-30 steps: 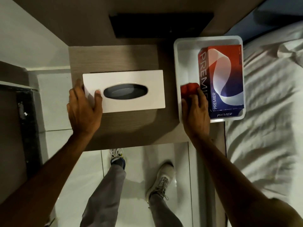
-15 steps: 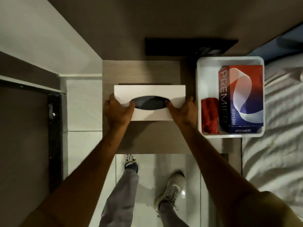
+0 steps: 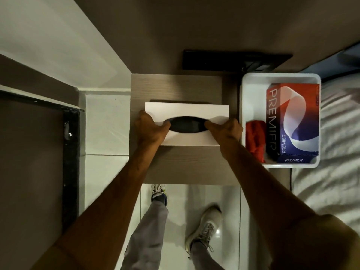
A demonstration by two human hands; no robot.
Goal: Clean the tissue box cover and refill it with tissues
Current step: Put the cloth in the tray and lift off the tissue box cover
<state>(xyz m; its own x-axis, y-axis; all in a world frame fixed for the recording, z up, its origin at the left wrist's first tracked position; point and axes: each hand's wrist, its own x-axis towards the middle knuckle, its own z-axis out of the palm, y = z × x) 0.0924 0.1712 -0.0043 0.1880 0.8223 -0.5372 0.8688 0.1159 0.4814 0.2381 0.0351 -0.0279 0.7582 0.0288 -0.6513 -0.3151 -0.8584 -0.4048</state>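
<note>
A white tissue box cover (image 3: 187,112) with a dark oval slot lies on the small wooden bedside table (image 3: 175,86). My left hand (image 3: 150,129) grips its left end, thumb at the slot's edge. My right hand (image 3: 226,129) grips its right end the same way. To the right, a white plastic tub (image 3: 280,77) holds a red, white and blue PREMIER tissue box (image 3: 294,117) and a crumpled red cloth (image 3: 255,137).
A bed with white sheets (image 3: 335,152) lies right of the tub. A dark panel (image 3: 233,60) sits on the wall behind the table. White floor tiles (image 3: 105,123) and a dark door frame are on the left; my legs and shoes stand below the table's front edge.
My right hand left the red cloth in the tub and came over to the cover's right end. My left hand stayed on the left end. The camera view shifted back.
</note>
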